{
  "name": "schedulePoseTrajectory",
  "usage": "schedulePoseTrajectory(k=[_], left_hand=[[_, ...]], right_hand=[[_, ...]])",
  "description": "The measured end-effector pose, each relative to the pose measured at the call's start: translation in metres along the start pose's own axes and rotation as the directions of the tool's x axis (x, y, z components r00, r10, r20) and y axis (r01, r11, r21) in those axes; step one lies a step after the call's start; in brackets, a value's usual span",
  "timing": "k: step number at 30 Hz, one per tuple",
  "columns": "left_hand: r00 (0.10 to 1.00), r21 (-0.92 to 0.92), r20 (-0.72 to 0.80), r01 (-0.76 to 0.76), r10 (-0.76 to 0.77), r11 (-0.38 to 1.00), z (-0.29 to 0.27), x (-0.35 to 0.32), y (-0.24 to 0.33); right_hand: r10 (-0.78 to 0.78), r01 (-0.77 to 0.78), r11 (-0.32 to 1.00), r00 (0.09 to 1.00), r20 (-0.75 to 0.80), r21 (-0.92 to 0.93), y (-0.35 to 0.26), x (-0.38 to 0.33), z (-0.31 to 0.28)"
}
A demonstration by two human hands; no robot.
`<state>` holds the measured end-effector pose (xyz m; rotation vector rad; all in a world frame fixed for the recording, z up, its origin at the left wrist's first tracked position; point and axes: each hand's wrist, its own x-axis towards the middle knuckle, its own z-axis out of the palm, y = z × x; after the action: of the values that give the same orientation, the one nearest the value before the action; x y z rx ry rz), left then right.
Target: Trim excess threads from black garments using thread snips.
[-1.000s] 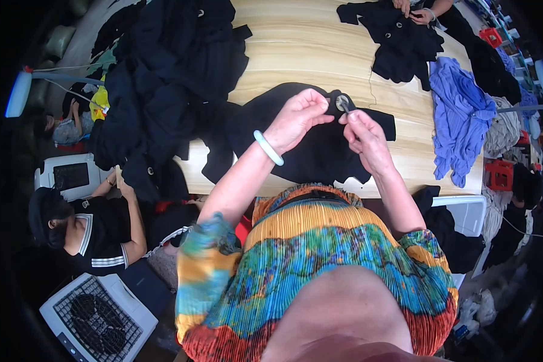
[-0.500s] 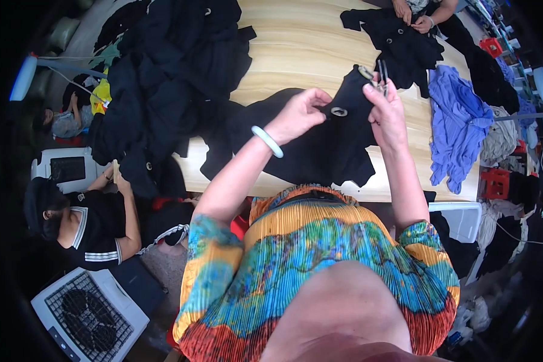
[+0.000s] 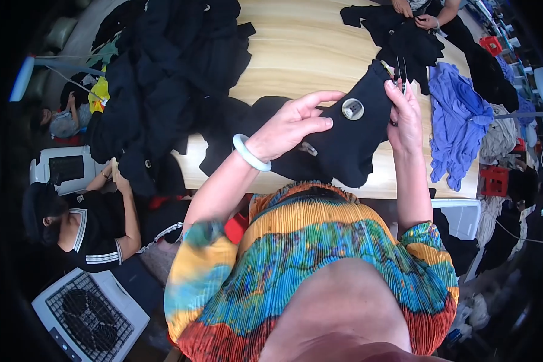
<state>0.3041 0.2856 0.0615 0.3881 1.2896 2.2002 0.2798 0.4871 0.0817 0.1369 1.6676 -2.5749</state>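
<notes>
Tabletop (image 3: 308, 42): woodgrain beneath my grip
Left hand (image 3: 291, 125): parted, hold unclear
Right hand (image 3: 408, 117): pinching black cloth (image 3: 353, 151)
Button (image 3: 353, 109): round, between them

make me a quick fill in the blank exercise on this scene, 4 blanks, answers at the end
1. Between the left hand and the right hand, a round ____ shows on the black garment.
2. The pale bracelet is on the person's ____ wrist.
3. The two-pronged tool is held in the person's ____ hand.
4. The stripes on the seated co-worker's dark sleeve are ____.

Missing words: button; left; right; white.
</notes>
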Motion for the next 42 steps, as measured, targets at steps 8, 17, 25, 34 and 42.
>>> schedulePoseTrajectory(k=[8, 17, 25, 34, 42], left_hand=[[0.933, 0.615, -0.175, -0.147, 0.316, 0.775, -0.022, 0.011, -0.049], [0.698, 0.842, -0.176, -0.258, 0.694, 0.474, 0.006, 0.018, -0.062], [0.695, 0.824, -0.3, -0.157, 0.653, 0.545, 0.011, 0.035, -0.066], [0.755, 0.661, -0.285, -0.291, 0.59, 0.692, 0.004, 0.029, -0.058], [0.966, 0.298, -0.243, -0.01, 0.086, 0.954, -0.025, 0.031, -0.037]], right_hand=[[0.026, -0.027, 0.996, 1.0, -0.016, -0.091, 0.016, -0.005, 0.007], [0.121, -0.122, 0.992, 0.992, -0.022, -0.03, 0.02, -0.007, 0.009], [0.143, -0.144, 0.989, 0.989, -0.031, -0.03, 0.027, -0.009, 0.007], [0.196, -0.198, 0.98, 0.976, -0.089, -0.012, 0.024, -0.007, 0.0], [0.25, -0.246, 0.967, 0.967, -0.046, 0.067, 0.027, 0.002, -0.01]])
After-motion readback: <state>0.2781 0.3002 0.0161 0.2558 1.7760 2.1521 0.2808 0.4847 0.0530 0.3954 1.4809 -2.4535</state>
